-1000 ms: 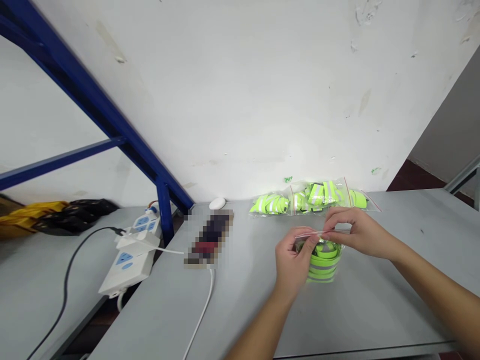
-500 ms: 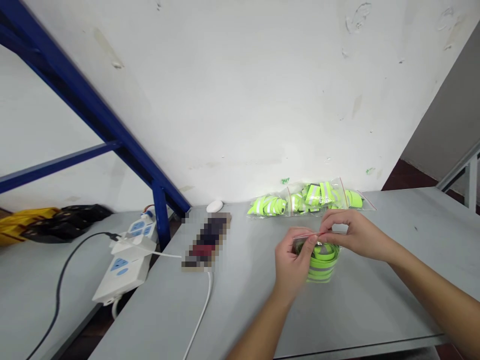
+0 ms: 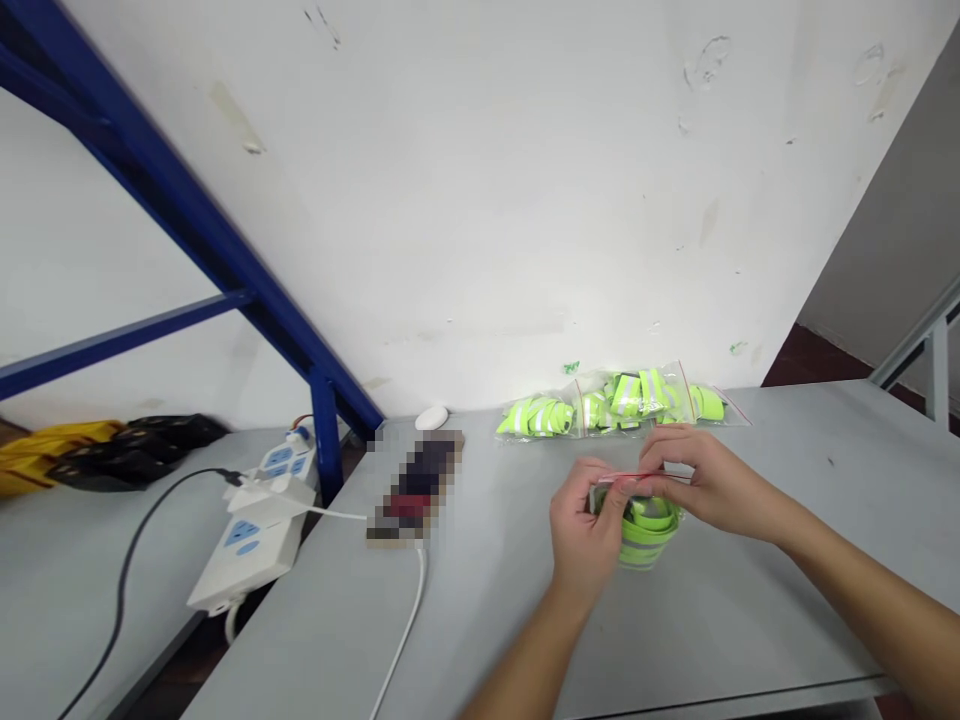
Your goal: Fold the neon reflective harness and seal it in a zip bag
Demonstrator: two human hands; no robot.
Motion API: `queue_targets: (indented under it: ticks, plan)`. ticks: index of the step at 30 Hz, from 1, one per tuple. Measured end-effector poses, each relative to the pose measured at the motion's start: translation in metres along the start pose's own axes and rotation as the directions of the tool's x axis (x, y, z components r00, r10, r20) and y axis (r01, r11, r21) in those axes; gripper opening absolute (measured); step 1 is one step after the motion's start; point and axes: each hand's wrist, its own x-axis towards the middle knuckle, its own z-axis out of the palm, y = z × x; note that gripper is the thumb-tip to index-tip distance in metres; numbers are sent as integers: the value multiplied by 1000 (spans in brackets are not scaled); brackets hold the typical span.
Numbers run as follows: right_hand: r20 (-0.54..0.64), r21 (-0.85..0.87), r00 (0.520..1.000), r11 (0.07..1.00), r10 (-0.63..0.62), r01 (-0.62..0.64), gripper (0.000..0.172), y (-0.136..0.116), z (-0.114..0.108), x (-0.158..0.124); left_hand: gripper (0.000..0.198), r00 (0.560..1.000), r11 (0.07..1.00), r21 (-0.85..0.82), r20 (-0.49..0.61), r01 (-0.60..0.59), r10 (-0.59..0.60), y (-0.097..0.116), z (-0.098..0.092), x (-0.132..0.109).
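Observation:
Between my hands hangs a clear zip bag (image 3: 646,548) with a red seal line, holding a rolled neon-green strap with a silver reflective stripe. My left hand (image 3: 589,520) pinches the bag's top edge on the left. Thumb and fingers of my right hand (image 3: 694,478) are closed on the same edge, close to the left thumb. Farther back, against the wall, lie several filled zip bags (image 3: 630,395) with similar neon-green straps, partly overlapping each other.
A phone-like pixelated object (image 3: 416,490) lies left on the grey table (image 3: 495,600), a white cable (image 3: 409,630) beside it. Beyond are a small white oval object (image 3: 431,418), a power strip (image 3: 247,550), a blue metal frame (image 3: 322,430) and yellow-and-black items (image 3: 112,450).
My right fingers have shifted slightly along the bag's red seal line, showing more of it on the right. Both hands still grip the bag; the camera view has tilted a little.

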Motion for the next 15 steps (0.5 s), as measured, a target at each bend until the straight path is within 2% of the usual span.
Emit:
queue_targets:
  ticks: [5,9,15]
  plan:
    - [-8,-81,995,992,-102,101,31,2,3,4,18,1000,1000,-17,-15,9,-10,1,-1,-1]
    - [-32,-121,998,992,-46,42,29,9,7,6,20,997,1000,-14,-73,24,-25,2,-2,0]
    - [-103,-91,992,993,69,-78,32,21,5,-4,21,994,999,27,-103,-45,47,0,-7,5]
